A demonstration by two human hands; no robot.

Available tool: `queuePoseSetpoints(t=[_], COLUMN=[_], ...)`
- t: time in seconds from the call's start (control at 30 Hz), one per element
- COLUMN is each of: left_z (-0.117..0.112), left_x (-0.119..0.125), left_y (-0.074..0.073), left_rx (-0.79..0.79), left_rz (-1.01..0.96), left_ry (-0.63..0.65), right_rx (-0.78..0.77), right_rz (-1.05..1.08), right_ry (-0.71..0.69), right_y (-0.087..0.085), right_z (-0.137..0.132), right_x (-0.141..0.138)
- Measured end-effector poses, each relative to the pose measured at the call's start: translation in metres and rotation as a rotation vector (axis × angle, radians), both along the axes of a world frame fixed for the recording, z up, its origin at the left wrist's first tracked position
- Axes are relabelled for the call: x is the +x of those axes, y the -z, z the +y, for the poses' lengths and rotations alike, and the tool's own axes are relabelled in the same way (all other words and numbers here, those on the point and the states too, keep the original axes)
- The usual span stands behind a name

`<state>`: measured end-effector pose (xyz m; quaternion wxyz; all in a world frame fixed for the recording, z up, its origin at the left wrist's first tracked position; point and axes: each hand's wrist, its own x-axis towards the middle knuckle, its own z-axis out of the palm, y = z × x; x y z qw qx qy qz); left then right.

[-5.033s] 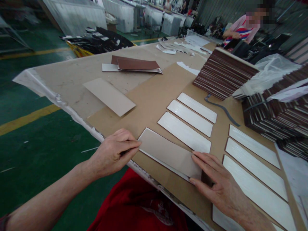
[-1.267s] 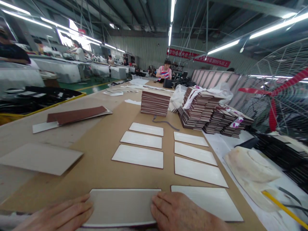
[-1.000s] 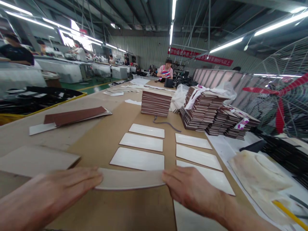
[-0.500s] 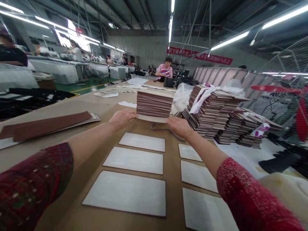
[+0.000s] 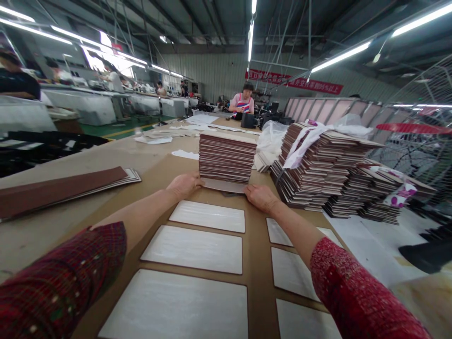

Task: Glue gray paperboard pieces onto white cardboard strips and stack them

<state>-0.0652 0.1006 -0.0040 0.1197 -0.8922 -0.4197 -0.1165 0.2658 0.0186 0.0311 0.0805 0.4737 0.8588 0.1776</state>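
Note:
A thin, pale rectangular board (image 5: 224,185) lies at the near foot of a tall stack of brown-edged boards (image 5: 227,157). My left hand (image 5: 186,185) pinches the board's left end, and my right hand (image 5: 260,197) grips its right end. Whether its far edge rests under the stack I cannot tell. Closer to me, white-faced boards lie flat in two columns, among them a middle board (image 5: 197,248) on the left and a middle board (image 5: 293,270) on the right. My right forearm covers part of the right column.
Large piles of boards (image 5: 314,169) stand at the right, with white cloth strips (image 5: 303,146) over them. Long brown strips (image 5: 63,190) lie at the left. A co-worker (image 5: 242,102) is at the table's far end; a fan (image 5: 416,129) stands far right.
Both hands and the pale board between them have come slightly lower in view. The flat boards and the piles appear larger and shifted as the view moved. My grip stays on both ends.

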Motion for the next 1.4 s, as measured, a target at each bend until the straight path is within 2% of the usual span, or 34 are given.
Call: queuePoseSetpoints(t=[0.17, 0.37, 0.7, 1.0, 1.4], left_z=[0.005, 0.0, -0.005, -0.001, -0.006], left_x=[-0.002, -0.002, -0.002, -0.003, -0.001], left_y=[0.006, 0.005, 0.004, 0.005, 0.001], left_rx=[-0.035, -0.056, -0.049, -0.047, -0.052], left_rz=[-0.031, -0.027, 0.011, 0.044, 0.053], left_ry=[0.019, 0.028, 0.034, 0.033, 0.004], right_rx=[-0.024, -0.04, -0.039, -0.11, -0.145], right_rz=[0.005, 0.049, 0.185, 0.271, 0.463], right_ry=[0.038, 0.055, 0.036, 0.089, 0.03], right_y=[0.002, 0.003, -0.01, 0.004, 0.015], right_z=[0.001, 0.0, -0.015, 0.01, 0.022], right_x=[-0.004, -0.009, -0.036, -0.053, -0.057])
